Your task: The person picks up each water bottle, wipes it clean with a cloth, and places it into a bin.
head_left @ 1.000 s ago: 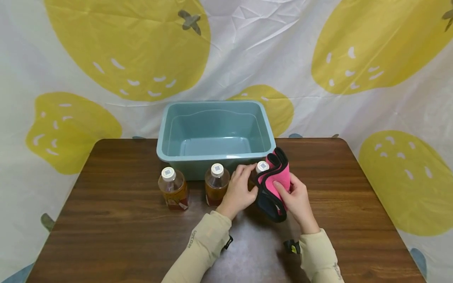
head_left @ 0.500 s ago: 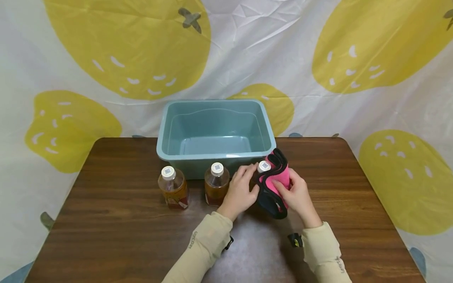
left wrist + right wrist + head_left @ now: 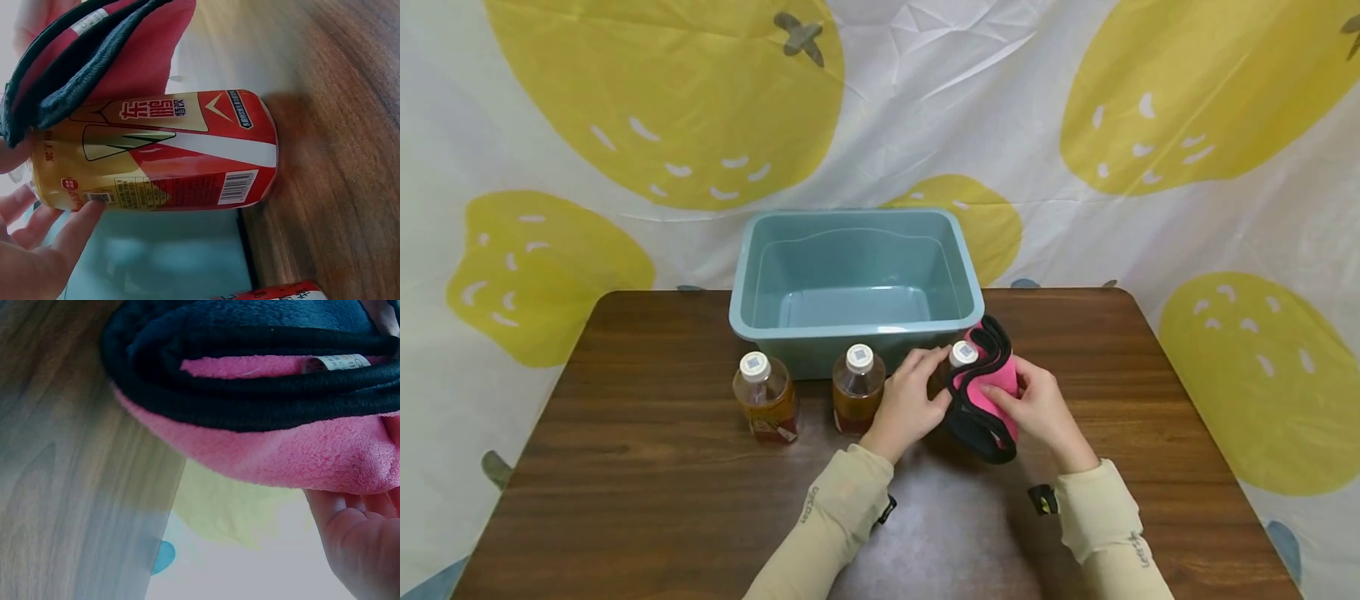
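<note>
A white-capped drink bottle (image 3: 963,353) with a red and gold label stands upright at the right end of a row. My left hand (image 3: 910,408) holds it from the left side, and in the left wrist view a finger lies against the bottle's label (image 3: 181,150). In my right hand (image 3: 1041,408) is a folded cloth (image 3: 996,392), pink with a dark blue side and black edging. The thumb pinches its pink face, and the cloth lies against the bottle's right side, hiding part of it. The right wrist view shows the cloth's thick folds (image 3: 269,450) and a white tag.
Two similar bottles stand to the left, one at the far left (image 3: 767,408) and one in the middle (image 3: 857,400) close to my left hand. Behind them a blue-green plastic tub (image 3: 857,333) sits on the wooden table (image 3: 625,467). A lemon-patterned curtain (image 3: 955,108) hangs behind.
The bottle's cap has shifted slightly right. My right hand and forearm have moved a little to the right with the cloth; the left hand has barely moved.
</note>
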The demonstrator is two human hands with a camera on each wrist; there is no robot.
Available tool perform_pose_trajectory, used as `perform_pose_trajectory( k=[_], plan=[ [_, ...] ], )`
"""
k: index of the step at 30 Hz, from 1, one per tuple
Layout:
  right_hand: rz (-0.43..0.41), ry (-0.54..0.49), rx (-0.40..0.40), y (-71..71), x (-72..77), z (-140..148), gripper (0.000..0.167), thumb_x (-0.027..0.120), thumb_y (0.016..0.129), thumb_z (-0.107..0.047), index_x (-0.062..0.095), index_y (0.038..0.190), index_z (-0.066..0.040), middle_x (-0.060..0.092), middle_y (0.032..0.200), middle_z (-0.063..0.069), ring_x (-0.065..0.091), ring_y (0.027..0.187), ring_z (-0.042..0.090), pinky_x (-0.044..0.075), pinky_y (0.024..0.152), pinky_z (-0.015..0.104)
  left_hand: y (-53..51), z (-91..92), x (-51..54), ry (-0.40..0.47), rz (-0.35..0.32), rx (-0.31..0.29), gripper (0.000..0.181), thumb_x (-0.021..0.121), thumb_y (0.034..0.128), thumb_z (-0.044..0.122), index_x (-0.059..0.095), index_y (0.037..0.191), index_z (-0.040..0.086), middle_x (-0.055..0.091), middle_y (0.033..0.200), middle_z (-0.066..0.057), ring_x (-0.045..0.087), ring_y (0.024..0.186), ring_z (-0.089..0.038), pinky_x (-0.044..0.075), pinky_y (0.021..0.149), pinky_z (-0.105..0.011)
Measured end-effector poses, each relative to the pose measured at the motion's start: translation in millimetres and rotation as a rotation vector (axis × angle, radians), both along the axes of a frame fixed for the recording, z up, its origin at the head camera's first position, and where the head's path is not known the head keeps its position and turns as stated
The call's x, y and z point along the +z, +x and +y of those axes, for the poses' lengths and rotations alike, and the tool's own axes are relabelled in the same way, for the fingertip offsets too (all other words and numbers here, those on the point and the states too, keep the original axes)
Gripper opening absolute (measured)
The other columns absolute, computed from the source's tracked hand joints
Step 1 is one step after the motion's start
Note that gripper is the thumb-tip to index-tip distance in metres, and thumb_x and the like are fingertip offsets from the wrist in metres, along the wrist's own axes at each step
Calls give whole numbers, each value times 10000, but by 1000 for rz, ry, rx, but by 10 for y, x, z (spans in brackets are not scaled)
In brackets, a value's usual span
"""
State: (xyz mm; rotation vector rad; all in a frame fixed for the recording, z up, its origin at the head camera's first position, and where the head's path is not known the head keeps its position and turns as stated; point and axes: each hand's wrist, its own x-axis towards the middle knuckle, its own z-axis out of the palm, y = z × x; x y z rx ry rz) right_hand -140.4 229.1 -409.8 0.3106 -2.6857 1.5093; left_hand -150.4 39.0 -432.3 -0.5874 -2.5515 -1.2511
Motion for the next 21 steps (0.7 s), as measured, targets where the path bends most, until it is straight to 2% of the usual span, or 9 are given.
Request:
perform_pose_trajectory(
  k=[5,7,12,16,21],
  plan=[
    [-15,19,-24,14,-23,-1,279,704,773,-66,614,1015,36,647,844,174,600,663,117,515,611,210,2,-4,6,0,-21,-7,485,627,774,92,542,1252,111,554,1158,-70,572,1027,-201,473,846,-343],
    [-6,34,-32,48,45,-39,261,701,768,-41,617,995,57,648,836,188,602,657,131,512,607,202,2,0,0,1,-19,-5,483,628,774,94,543,1249,110,553,1154,-69,570,1027,-199,471,849,-341],
    [20,48,-36,57,17,-31,250,712,758,-42,625,968,60,657,827,186,620,662,117,513,602,197,-4,6,-13,15,-19,-5,476,646,778,110,546,1244,108,555,1139,-69,572,1015,-200,468,859,-335],
    [58,51,-35,36,-186,33,208,723,740,-31,636,911,48,656,778,165,608,629,88,512,569,207,-10,7,-11,9,-13,-2,472,674,788,159,546,1239,107,561,1110,-71,578,991,-205,473,848,-346],
    [109,108,-29,60,-437,42,139,732,712,6,636,807,36,622,660,98,503,542,36,450,478,177,2,8,-4,-5,-30,-12,495,689,799,260,535,1246,115,558,1096,-57,571,991,-202,470,837,-368]
  ],
)
